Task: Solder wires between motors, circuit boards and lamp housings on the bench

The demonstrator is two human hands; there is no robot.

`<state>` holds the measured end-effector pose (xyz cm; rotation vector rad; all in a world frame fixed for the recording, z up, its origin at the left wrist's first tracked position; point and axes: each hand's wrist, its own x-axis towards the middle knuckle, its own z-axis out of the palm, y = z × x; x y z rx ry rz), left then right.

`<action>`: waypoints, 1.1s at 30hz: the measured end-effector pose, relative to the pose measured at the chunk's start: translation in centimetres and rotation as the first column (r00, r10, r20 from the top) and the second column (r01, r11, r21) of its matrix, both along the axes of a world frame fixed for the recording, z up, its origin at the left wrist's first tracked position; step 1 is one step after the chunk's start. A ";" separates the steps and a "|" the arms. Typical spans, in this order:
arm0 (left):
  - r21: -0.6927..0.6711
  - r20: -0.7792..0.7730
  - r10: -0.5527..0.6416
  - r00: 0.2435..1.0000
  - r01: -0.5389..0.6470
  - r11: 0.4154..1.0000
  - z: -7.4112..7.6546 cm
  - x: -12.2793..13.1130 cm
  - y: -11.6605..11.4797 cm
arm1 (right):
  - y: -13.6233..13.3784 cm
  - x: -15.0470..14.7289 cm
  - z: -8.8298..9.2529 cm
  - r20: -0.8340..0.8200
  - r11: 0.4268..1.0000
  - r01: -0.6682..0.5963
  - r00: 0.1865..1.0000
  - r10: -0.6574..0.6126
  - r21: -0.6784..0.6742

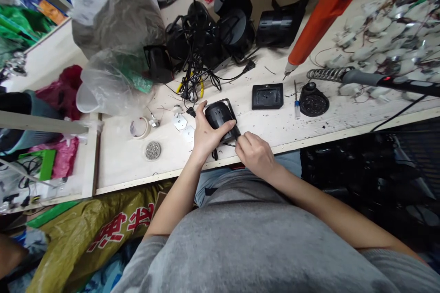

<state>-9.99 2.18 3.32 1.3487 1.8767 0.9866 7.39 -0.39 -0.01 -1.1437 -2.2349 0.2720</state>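
A black cylindrical lamp housing (217, 114) with a U-shaped bracket lies near the bench's front edge. My left hand (208, 133) is wrapped round it, thumb across its near side and fingers at its far left. At the housing's lower right, my right hand (255, 152) is closed, its fingertips pinched against the bracket end; what they hold is hidden. A short black cable (215, 154) hangs below the housing. Just left of it lie white hexagonal plates (180, 122) and a black plug (191, 111).
Black lamp housings (237, 27) and tangled cords stand behind. An orange electric screwdriver (309, 36) hangs at the right, near a soldering iron (378, 79), black tray (267, 97) and small screwdriver (297, 105). Leftward are a tape roll (139, 127) and a dish of screws (152, 150).
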 end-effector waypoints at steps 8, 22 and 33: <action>0.038 0.170 0.044 0.984 -0.051 0.998 0.1 -0.5 -0.3 | 0.7 1.0 0.2 -0.434 0.812 -0.017 0.851 -0.294 -0.584; 0.051 0.779 0.088 0.621 -0.202 0.978 0.6 -0.2 -1.9 | 1.4 -3.6 2.9 -0.504 0.957 -0.001 0.850 -0.152 -0.291; 0.071 0.796 0.096 0.597 -0.251 0.965 1.1 0.2 -1.6 | 2.4 -2.0 2.5 -0.483 0.955 -0.157 0.875 0.017 -0.251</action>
